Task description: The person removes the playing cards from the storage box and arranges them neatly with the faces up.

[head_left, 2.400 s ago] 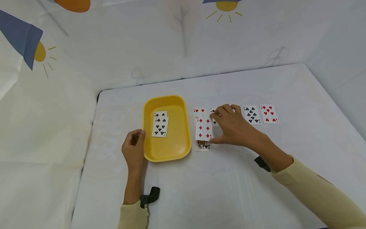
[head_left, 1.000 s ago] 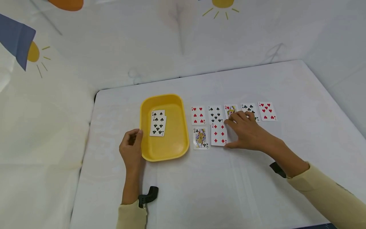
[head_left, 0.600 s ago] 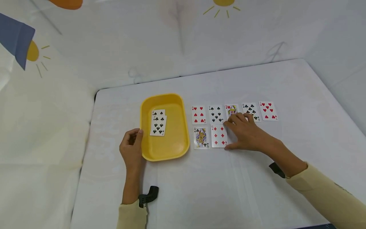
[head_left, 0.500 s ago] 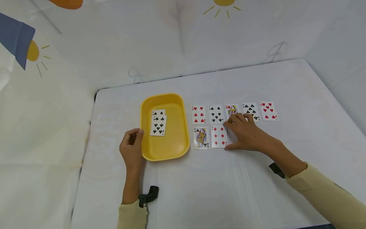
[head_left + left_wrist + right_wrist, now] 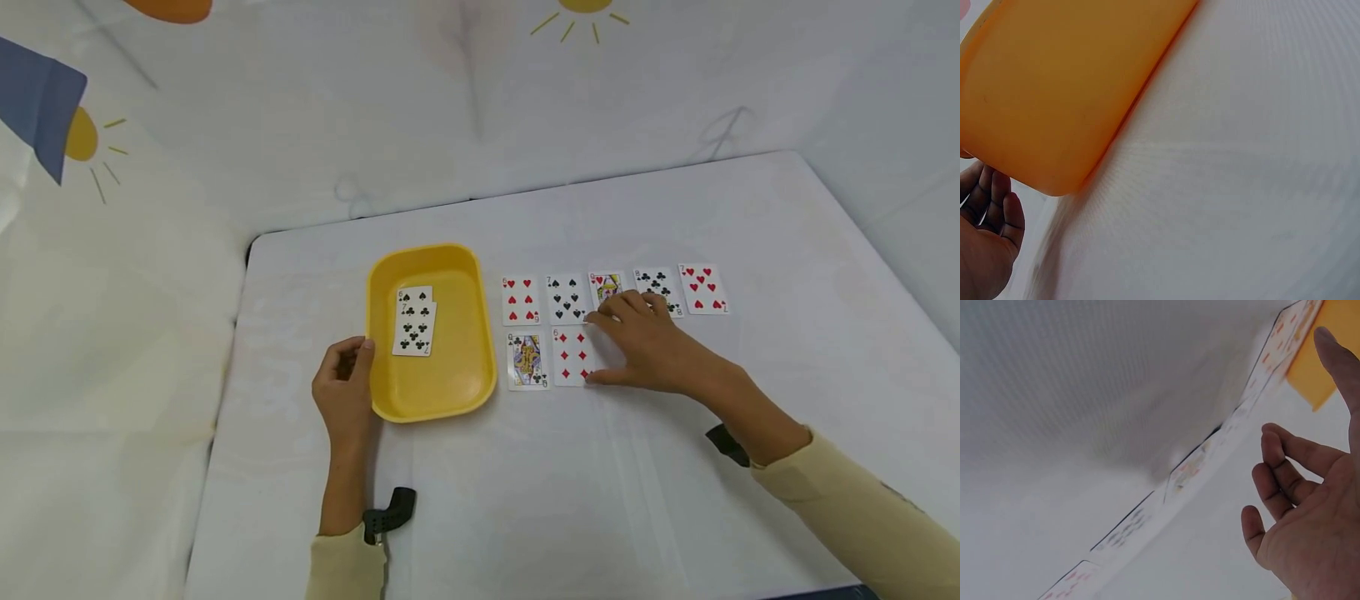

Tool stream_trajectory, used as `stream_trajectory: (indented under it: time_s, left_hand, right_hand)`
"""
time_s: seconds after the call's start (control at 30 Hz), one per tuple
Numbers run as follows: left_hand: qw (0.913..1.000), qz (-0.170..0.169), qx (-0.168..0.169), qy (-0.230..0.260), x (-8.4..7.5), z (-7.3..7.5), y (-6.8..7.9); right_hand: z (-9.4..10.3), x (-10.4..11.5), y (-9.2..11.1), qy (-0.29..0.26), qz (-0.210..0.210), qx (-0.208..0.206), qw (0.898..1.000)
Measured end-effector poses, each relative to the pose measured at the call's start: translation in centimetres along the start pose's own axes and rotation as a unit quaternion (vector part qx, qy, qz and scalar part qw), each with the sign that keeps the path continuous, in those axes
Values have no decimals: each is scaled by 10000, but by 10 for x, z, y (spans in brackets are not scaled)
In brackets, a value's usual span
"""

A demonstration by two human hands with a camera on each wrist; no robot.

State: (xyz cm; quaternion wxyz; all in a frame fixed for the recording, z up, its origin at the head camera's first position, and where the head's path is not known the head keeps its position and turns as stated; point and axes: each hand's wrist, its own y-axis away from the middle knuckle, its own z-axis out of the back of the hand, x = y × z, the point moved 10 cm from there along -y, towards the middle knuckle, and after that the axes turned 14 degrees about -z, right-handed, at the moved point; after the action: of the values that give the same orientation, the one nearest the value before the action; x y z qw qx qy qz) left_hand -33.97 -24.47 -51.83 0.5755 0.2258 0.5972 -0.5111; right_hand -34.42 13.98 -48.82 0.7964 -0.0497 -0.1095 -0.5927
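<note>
The yellow tray (image 5: 432,396) stands at the left of the cards, and my left hand (image 5: 347,387) pinches its left rim between thumb and curled fingers. In the left wrist view the fingertips of the left hand (image 5: 991,231) meet the tray's (image 5: 1072,94) edge. A six of diamonds (image 5: 573,356) lies flat on the table, right of the queen of clubs (image 5: 527,361). Over its right edge hovers my right hand (image 5: 648,346), thumb and fingers spread apart. The right wrist view shows the right hand (image 5: 1310,500) with nothing between its fingers.
Behind lies a row: six of hearts (image 5: 521,301), seven of spades (image 5: 567,298), a partly hidden queen of hearts (image 5: 606,284), eight of clubs (image 5: 656,282) and seven of hearts (image 5: 703,289). A seven of clubs (image 5: 414,332) overlaps a six of spades (image 5: 415,293) inside the tray.
My right hand has carried the six of diamonds rightward from over the queen of clubs, laid it down, and let go, its thumb lifting slightly. The left hand stays at the tray.
</note>
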Motion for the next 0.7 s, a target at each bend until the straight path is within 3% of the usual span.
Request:
stream_trajectory:
  time_s: [0.27, 0.53, 0.7]
  left_hand:
    - [9999, -154, -34, 33, 5, 2, 0]
    - [9998, -169, -53, -9, 5, 1, 0]
    - [9999, -113, -36, 47, 7, -3, 2]
  right_hand:
    - [18, 14, -12, -261, 107, -333, 9990]
    - [36, 62, -29, -545, 609, -690, 9943]
    - [38, 86, -43, -477, 737, -695, 9937]
